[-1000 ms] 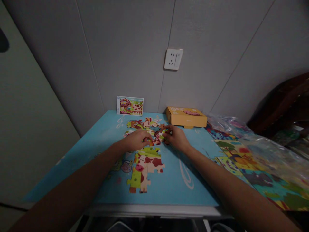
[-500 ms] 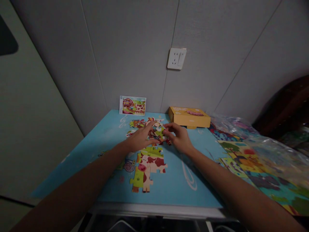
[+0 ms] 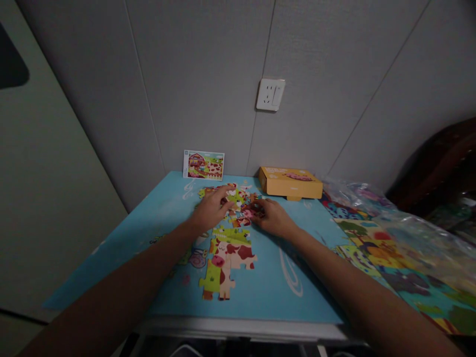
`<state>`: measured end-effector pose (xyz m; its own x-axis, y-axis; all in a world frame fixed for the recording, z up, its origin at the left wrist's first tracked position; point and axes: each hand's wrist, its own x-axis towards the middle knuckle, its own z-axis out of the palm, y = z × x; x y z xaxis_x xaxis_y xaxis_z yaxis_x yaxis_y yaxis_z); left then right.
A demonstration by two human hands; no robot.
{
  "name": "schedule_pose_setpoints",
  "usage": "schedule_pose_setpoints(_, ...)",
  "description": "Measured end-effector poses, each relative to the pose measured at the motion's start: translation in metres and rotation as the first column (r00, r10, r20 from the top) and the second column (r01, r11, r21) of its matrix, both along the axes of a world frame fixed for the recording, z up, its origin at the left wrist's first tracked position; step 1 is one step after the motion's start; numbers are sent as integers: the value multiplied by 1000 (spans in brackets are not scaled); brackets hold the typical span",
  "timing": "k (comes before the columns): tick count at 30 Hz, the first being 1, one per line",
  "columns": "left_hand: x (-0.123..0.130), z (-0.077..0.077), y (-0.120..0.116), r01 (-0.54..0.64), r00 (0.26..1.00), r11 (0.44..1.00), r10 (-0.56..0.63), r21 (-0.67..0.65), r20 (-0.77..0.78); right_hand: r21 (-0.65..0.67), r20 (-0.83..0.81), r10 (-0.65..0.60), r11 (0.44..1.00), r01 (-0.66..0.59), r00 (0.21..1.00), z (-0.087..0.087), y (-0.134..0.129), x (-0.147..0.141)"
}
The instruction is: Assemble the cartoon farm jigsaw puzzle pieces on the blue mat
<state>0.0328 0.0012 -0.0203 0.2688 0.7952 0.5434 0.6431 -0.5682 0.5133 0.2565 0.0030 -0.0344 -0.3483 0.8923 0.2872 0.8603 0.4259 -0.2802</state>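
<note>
In the head view, the only one, two bare hands work over a blue tabletop. The left hand has its thumb and fingers closed on one green and white puzzle piece, which lies to the right of its palm, between the two hands. The right hand has its fingers bent down at the near right edge of a pile of loose pieces; whether they are clamped on one I cannot tell. The pile spreads between the hands and beyond the left one, overlapped and partly covered, so its pieces cannot be counted. On the near side of both hands, between the forearms, lies one joined cow section, flat and apart from either hand; its seams are too faint for a sure count. Beyond the left hand, one farm picture card leans upright against the wall. Beyond the right hand and a little to its right sits one yellow box. High above the right hand, one white socket plate is fixed to the wall. Farther right of that hand lie printed animal pictures, partly under clear plastic.
</note>
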Motion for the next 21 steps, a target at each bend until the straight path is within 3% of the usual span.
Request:
schedule_pose_setpoints(3,-2,-2,4,-45,998,999,45,-20,49,-2,-15,16,1000,-16,1000,0,1,-2)
schedule_pose_setpoints(6,-7,-4,11,-202,976,977,206,-62,72,4,-29,13,1000,-13,999,0,1,-4)
schedule_pose_setpoints(10,-14,-6,16,-452,890,891,448,-33,-83,30,-65,48,999,-46,997,0,0,-4)
schedule_pose_setpoints(13,-15,-7,16,-509,845,860,508,38,-166,64,-130,99,994,-91,987,2,-1,-5)
schedule_pose_setpoints(16,-12,-6,13,-379,912,924,383,55,-144,102,-208,126,989,-106,970,7,-4,-7)
schedule_pose_setpoints(19,-8,-4,6,-58,984,997,65,49,-165,129,-271,155,984,-124,950,11,-6,-9)
schedule_pose_setpoints(21,-6,-5,0,146,964,989,-137,21,-227,146,-320,173,980,-132,931,12,-8,-10)
